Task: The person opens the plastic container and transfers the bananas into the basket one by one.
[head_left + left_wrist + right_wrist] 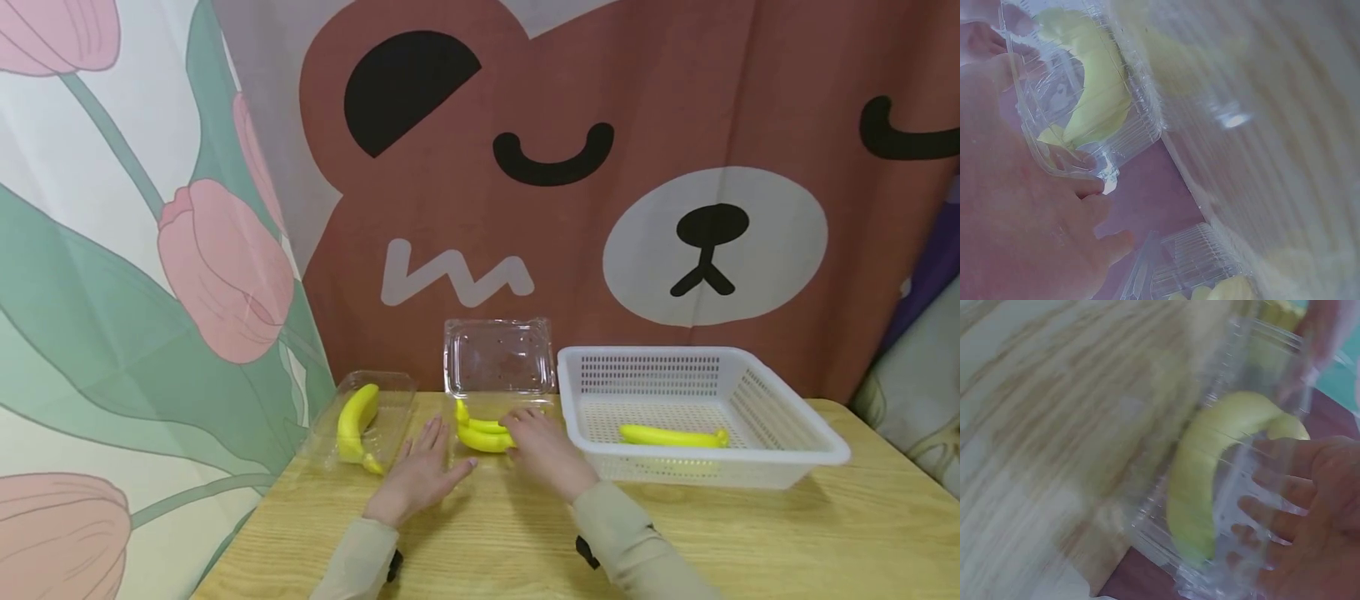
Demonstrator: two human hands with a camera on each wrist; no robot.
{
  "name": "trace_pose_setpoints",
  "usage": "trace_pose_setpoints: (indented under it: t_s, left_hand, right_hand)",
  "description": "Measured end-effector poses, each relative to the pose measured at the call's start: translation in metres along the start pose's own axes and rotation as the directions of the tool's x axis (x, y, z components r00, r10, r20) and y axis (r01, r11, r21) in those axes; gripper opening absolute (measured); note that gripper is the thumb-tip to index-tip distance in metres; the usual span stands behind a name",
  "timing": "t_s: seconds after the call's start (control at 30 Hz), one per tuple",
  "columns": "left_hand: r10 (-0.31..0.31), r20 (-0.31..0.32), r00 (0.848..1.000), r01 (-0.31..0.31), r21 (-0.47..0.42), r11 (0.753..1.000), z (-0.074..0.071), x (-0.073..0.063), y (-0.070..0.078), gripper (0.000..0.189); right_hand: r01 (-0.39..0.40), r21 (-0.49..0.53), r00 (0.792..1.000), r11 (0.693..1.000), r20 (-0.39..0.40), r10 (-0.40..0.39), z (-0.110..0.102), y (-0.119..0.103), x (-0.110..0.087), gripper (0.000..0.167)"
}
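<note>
A clear plastic clamshell box (498, 358) stands at the table's middle, its lid raised at the back. Yellow bananas (483, 438) lie in its base. My right hand (551, 454) is over their right end; in the right wrist view its fingers (1279, 515) look loosely extended beside a banana (1194, 481), seen through blurred plastic. At the box's front left corner is my left hand (422, 477), fingers extended and thumb apart. In the left wrist view, its fingertips (1091, 186) touch or nearly touch the box's rim; contact is hard to tell.
Left of my left hand sits another clear plastic box (401, 385) with a banana (352, 425). A white perforated basket (795, 429) stands at right, holding a yellow banana (671, 436). Behind the wooden table (510, 542) hangs a bear-print curtain (570, 250).
</note>
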State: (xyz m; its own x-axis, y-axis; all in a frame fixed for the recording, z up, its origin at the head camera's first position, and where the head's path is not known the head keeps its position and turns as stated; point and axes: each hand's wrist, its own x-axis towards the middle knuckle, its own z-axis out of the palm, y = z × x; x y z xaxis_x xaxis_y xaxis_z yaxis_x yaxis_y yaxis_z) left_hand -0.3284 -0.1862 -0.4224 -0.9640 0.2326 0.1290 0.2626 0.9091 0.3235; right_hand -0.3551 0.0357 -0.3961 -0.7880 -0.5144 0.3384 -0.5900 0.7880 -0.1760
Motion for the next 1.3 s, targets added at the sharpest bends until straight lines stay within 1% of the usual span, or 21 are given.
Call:
trace_pose_setpoints:
  t_s: [0.07, 0.17, 0.3, 0.43, 0.53, 0.7, 0.77, 0.97, 1.2, 1.3]
  left_hand:
    - [0.000, 0.003, 1.000, 0.000, -0.004, 1.000, 0.000, 0.000, 0.000, 0.091]
    - [0.002, 0.008, 1.000, -0.002, -0.003, 1.000, 0.001, 0.000, 0.000, 0.094]
    - [-0.002, 0.008, 1.000, 0.002, 0.001, 1.000, 0.000, 0.000, -0.001, 0.096]
    - [-0.004, 0.005, 1.000, 0.004, 0.016, 1.000, 0.001, 0.001, -0.001, 0.098]
    - [-0.004, 0.012, 1.000, 0.004, 0.021, 1.000, 0.001, 0.000, -0.002, 0.098]
    - [0.002, 0.008, 1.000, -0.002, 0.009, 1.000, 0.001, 0.001, -0.002, 0.098]
    - [0.008, 0.002, 1.000, -0.008, 0.009, 1.000, 0.002, 0.002, -0.002, 0.097]
    - [0.009, -0.004, 1.000, -0.009, 0.005, 1.000, 0.001, 0.002, -0.001, 0.095]
    - [0.008, -0.010, 1.000, -0.008, 0.002, 1.000, 0.001, 0.002, -0.001, 0.091]
    - [0.008, -0.015, 1.000, -0.008, 0.003, 1.000, 0.001, 0.003, -0.001, 0.091]
  right_hand:
    - [0.002, -0.028, 0.999, 1.000, 0.039, 0.000, 0.003, 0.001, 0.004, 0.047]
    - [-0.009, -0.056, 0.997, 0.998, 0.074, 0.014, 0.008, 0.004, 0.009, 0.048]
    - [-0.036, -0.057, 0.996, 0.998, 0.085, 0.040, 0.013, 0.009, 0.015, 0.048]
    - [-0.081, -0.030, 0.987, 0.996, 0.138, 0.084, 0.014, 0.011, 0.014, 0.051]
    - [-0.098, -0.024, 0.981, 0.995, 0.165, 0.101, 0.014, 0.011, 0.013, 0.053]
    - [-0.085, -0.041, 0.984, 0.996, 0.153, 0.091, 0.015, 0.013, 0.016, 0.052]
    - [-0.090, -0.039, 0.983, 0.995, 0.155, 0.095, 0.017, 0.014, 0.017, 0.054]
    - [-0.101, -0.009, 0.981, 0.995, 0.165, 0.101, 0.022, 0.017, 0.021, 0.063]
    - [-0.114, 0.070, 0.979, 0.991, 0.179, 0.100, 0.027, 0.019, 0.022, 0.067]
    - [-0.117, 0.084, 0.979, 0.990, 0.178, 0.100, 0.027, 0.020, 0.023, 0.068]
